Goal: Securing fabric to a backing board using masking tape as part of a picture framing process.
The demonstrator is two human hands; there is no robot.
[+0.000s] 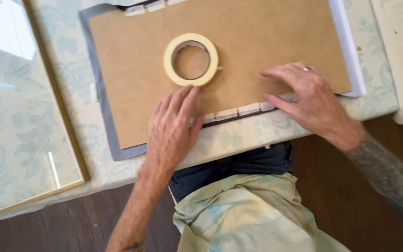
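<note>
On backing board, both hands seemingly pressing tape strips

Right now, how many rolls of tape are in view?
1. The tape roll lies flat on the brown board, just beyond the left hand. Others may sit outside the frame.

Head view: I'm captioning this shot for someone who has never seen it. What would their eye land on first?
Probably the roll of cream masking tape lying flat in the middle of the brown backing board. Next, the two hands pressing along the board's near edge: the left hand just below the roll, the right hand farther right, over short tape strips.
</note>
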